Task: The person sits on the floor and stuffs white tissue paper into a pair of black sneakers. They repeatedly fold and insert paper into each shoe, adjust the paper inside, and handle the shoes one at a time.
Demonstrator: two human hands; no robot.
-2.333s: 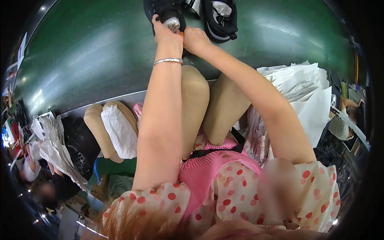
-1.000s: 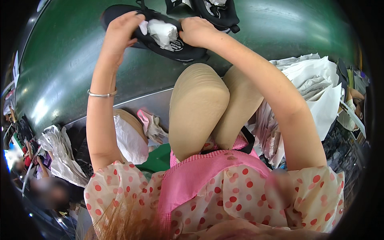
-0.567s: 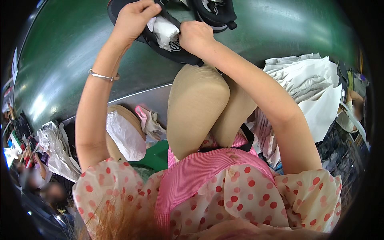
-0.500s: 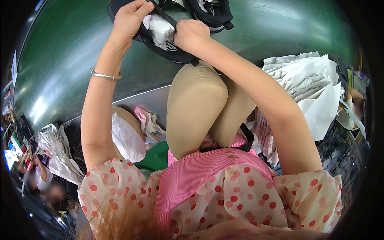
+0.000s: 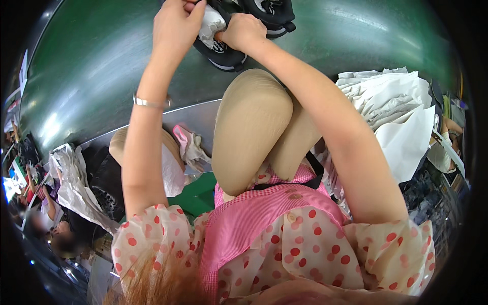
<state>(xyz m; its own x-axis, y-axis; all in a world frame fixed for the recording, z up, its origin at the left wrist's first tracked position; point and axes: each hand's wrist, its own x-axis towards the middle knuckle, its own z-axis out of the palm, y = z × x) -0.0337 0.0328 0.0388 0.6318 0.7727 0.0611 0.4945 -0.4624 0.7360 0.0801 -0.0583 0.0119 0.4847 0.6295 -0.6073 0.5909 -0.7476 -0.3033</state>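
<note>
1. Seen from above, at 12 o'clock of the view: a black shoe (image 5: 223,51) with a pale sole edge, held up over the green counter (image 5: 91,66).
2. Left hand (image 5: 175,25) raised at about 11 o'clock, fingers curled together at the top edge of the shoe; clamped on the shoe or only on the paper inside, cannot tell, because the fingertips are cut by the picture rim.
3. Thin silver bracelet (image 5: 150,103) around the left wrist.
4. Right hand (image 5: 244,31) just beside the left one, at 12 o'clock, closed into a fist and pressed on the white crumpled paper (image 5: 211,25) inside the shoe opening; grip shut on this paper.
5. Second black shoe (image 5: 272,12) behind the first one, at 1 o'clock, lying on the counter, touching or very near the held shoe.
6. Below the hands, at the centre: two bent knees in beige trousers (image 5: 251,127).
7. At 6 o'clock: pink checked apron (image 5: 264,218) over a cream blouse with red dots (image 5: 310,259).
8. At 3 o'clock: a pile of white wrapping paper sheets (image 5: 391,117), well apart from the hands.
9. At 9 o'clock: more crumpled paper (image 5: 76,183) and dark shoes (image 5: 104,183) near it; other persons far at the left rim, blurred.
</note>
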